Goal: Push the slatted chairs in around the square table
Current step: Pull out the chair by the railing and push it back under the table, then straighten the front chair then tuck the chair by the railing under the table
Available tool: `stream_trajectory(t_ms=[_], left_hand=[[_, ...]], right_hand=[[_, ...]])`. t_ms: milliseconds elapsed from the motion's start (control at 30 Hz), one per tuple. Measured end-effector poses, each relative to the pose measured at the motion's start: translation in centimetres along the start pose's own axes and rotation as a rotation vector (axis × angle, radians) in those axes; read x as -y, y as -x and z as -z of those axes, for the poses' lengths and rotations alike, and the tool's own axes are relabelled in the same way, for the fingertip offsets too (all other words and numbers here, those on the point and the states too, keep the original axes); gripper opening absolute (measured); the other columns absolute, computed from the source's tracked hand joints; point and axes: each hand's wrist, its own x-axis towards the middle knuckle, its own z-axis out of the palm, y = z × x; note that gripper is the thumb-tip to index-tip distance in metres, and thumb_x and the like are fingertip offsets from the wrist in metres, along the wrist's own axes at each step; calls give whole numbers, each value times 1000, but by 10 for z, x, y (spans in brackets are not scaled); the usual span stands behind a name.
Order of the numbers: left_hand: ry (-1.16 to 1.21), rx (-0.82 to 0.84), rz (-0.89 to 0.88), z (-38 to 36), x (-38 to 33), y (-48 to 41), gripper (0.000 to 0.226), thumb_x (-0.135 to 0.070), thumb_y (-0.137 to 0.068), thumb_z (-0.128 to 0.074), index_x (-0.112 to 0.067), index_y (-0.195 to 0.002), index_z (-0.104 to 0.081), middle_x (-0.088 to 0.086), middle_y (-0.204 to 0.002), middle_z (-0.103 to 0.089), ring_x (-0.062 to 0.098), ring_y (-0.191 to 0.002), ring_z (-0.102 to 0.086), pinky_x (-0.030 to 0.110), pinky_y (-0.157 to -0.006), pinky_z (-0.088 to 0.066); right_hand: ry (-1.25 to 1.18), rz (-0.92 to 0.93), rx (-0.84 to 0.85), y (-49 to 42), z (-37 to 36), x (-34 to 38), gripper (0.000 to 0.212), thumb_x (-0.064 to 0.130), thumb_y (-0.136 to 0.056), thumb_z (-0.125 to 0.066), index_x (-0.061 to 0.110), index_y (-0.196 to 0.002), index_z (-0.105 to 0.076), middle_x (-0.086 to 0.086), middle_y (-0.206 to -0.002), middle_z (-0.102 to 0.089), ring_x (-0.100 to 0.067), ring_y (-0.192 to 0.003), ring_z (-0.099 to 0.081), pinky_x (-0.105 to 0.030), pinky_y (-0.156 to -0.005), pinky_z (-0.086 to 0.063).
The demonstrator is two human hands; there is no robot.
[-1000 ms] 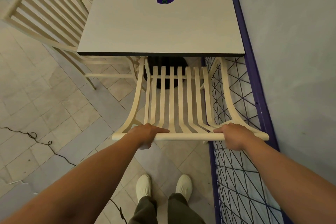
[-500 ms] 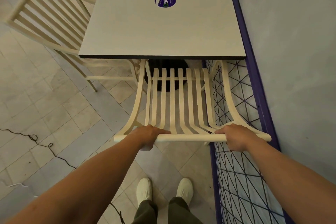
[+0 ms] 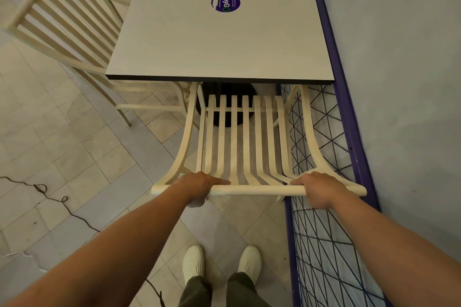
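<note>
A cream slatted chair point(image 3: 245, 137) stands in front of me, its seat tucked beneath the near edge of the square grey table point(image 3: 219, 40). My left hand point(image 3: 199, 185) grips the left part of the chair's top rail and my right hand point(image 3: 318, 188) grips the right part. A second cream slatted chair point(image 3: 67, 20) stands at the table's left side, its back angled away from the table. The black table base point(image 3: 227, 104) shows through the slats.
A purple-framed wire mesh panel point(image 3: 324, 244) runs along the grey wall point(image 3: 399, 82) on the right, close to the chair. A thin black cable point(image 3: 42, 189) lies on the tiled floor at left. My white shoes point(image 3: 193, 263) stand behind the chair.
The table and chair have shifted slightly lower in view. Both hands keep the same grip on the top rail.
</note>
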Motion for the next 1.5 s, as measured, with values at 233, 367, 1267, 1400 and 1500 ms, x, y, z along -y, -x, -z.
stream_trajectory(t_ms=[233, 367, 1267, 1400, 1500], left_hand=[[-94, -47, 50, 2, -7, 10, 92, -15, -87, -69, -53, -150, -13, -3, -129, -57, 23, -102, -61, 42, -83, -56], [-107, -187, -23, -9, -25, 30, 85, -40, -86, -66, -38, -153, -14, -4, -135, -52, 23, -119, -51, 47, -102, -43], [245, -83, 310, 35, 151, 164, 74, -56, -90, -59, -26, -152, -31, 5, -156, -34, 28, -140, -33, 44, -110, -31], [297, -66, 319, 33, 222, 175, 73, -55, -89, -61, -25, -150, -33, 6, -155, -37, 28, -139, -36, 44, -111, -32], [288, -37, 332, 42, 292, 189, 72, -52, -90, -61, -24, -150, -34, 6, -153, -39, 28, -138, -37, 44, -110, -33]], right_hand=[[0, -57, 12, 13, 5, 11, 67, 21, -79, -64, 43, -139, -44, 4, -115, -59, -16, -92, -55, -33, -77, -46], [-23, -13, -176, 39, -2, 34, 63, 42, -83, -60, 32, -142, -41, 2, -115, -62, -20, -98, -57, -40, -86, -48], [100, 384, 62, -24, 100, 336, 77, 70, -87, -43, 22, -148, -38, -6, -153, -37, -28, -136, -37, -39, -103, -35], [93, 361, 83, -58, 99, 402, 79, 71, -87, -43, 21, -148, -37, -5, -154, -36, -27, -138, -35, -40, -108, -33], [66, 336, 95, -86, 104, 467, 79, 71, -87, -44, 20, -148, -38, -3, -154, -36, -25, -137, -36, -40, -109, -33]])
